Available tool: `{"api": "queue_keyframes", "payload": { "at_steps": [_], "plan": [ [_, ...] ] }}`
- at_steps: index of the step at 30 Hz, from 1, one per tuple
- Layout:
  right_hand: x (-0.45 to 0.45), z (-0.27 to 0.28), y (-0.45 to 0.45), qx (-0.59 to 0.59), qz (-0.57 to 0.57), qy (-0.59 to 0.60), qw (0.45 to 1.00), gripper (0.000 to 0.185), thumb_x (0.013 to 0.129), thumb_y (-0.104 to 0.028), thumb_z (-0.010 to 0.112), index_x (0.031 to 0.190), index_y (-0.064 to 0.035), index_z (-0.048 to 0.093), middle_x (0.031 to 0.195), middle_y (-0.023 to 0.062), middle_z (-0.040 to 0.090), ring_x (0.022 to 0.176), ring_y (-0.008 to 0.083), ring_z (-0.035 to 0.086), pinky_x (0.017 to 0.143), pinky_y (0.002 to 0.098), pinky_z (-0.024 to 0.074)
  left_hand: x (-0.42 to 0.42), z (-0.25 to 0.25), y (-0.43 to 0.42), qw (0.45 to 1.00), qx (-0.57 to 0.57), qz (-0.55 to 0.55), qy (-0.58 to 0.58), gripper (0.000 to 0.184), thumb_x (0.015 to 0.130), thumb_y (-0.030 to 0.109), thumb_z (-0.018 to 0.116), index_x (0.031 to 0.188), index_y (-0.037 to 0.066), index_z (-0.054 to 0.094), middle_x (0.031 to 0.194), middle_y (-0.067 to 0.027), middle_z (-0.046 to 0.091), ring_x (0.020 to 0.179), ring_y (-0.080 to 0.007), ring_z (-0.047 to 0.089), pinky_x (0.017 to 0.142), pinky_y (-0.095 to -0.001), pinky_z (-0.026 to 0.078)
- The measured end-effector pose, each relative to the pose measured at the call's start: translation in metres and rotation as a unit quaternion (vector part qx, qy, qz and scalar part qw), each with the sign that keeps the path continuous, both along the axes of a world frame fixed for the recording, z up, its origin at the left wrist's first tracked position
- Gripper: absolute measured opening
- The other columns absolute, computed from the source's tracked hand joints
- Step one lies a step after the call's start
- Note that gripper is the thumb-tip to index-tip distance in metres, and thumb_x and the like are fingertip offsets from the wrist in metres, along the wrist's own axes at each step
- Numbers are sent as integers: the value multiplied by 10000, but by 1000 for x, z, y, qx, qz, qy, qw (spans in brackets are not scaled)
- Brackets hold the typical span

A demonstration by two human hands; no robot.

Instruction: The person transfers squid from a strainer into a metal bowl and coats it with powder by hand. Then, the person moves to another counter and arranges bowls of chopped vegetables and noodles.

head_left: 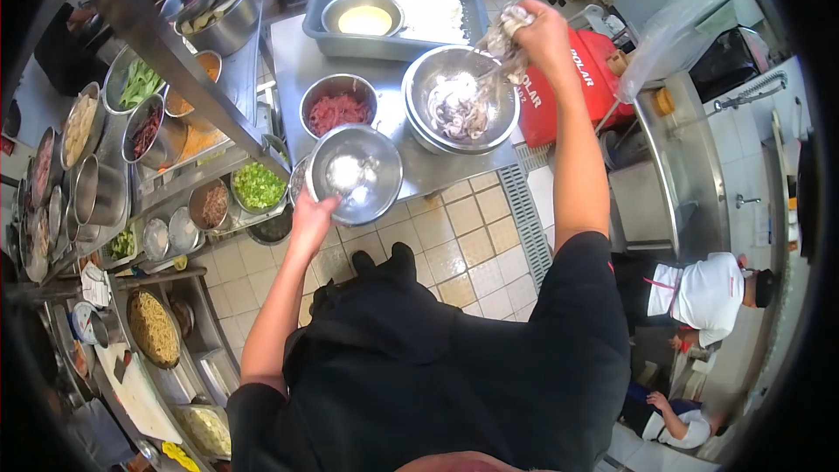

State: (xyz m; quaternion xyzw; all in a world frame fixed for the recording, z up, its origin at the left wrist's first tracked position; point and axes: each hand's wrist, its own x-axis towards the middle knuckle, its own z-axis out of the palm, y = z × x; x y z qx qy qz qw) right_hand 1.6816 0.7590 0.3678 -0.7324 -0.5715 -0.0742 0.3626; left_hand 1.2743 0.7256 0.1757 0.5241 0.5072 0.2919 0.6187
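My left hand grips the rim of a steel bowl with a little white matter inside, tilted near the table's front edge. Raised at the upper right, my right hand is closed on a clump of pale, greyish seafood-like pieces. Below and left of it, more such pieces lie in a larger steel bowl. A steel pot of red meat stands to the left. Behind, a grey tub holds a white crumbly heap and a bowl of yellow liquid.
A red POLAR cooler stands right of the steel table. Shelves at the left carry many food containers, among them chopped greens and noodles. Two people are at the lower right, near a sink.
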Motion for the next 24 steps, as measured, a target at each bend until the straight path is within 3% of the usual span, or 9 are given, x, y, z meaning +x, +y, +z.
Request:
{"api": "queue_keyframes", "payload": {
  "at_steps": [3,5,8,11,14,17,18,21,24],
  "plan": [
    [3,17,2,57,18,44,997,241,732,-165,683,936,-38,681,822,149,688,745,272,675,689,349,510,24,24,8,993,111,-6,45,490,756,34,553,1239,-18,484,1054,-175,643,939,-242,637,848,-343,484],
    [-1,26,3,64,33,69,995,232,726,-151,674,924,-30,675,762,115,681,691,192,659,653,305,501,34,15,23,991,106,-24,74,500,749,21,552,1242,-20,479,1038,-171,645,934,-245,640,842,-339,491],
    [0,29,8,85,75,103,988,212,735,-131,664,914,-18,671,714,66,662,651,87,607,612,242,476,50,31,27,999,-35,-22,26,515,745,27,558,1248,-32,465,1011,-172,649,924,-264,639,833,-363,497],
    [-19,26,3,110,120,178,970,184,754,-113,658,897,1,673,718,58,667,648,88,610,604,241,479,61,24,31,996,-76,-38,38,546,742,34,552,1270,-44,433,995,-195,650,918,-331,637,828,-412,492],
    [-39,25,-4,122,161,255,946,168,766,-98,657,894,9,667,749,38,669,661,84,615,610,231,484,73,4,22,986,113,-21,120,555,739,34,548,1275,-42,427,1045,-234,624,972,-392,608,863,-440,470],
    [-52,12,-10,129,200,305,922,160,757,-71,644,901,-4,664,775,32,671,669,83,607,628,225,488,83,17,9,919,321,-3,227,547,744,35,543,1278,-26,438,1116,-263,587,1040,-408,571,897,-440,449],
    [-61,5,-14,122,220,340,906,161,754,-76,646,900,-9,665,785,27,671,679,80,604,632,228,487,86,14,7,928,301,4,219,517,748,39,542,1255,-22,461,1159,-268,560,1095,-404,535,939,-432,414],
    [-96,-26,-38,12,218,372,902,176,740,-108,657,897,-30,669,820,23,669,727,75,602,659,239,491,88,12,6,956,247,9,160,442,765,32,523,1194,-66,483,1086,-247,600,979,-374,608,829,-428,508],
    [-133,-95,-51,-60,246,372,893,212,743,-92,668,945,-33,651,856,37,663,771,110,624,694,258,510,85,10,10,991,-127,-34,-31,357,781,18,503,1116,-108,503,997,-209,626,835,-308,659,629,-390,583]
  ]
}}
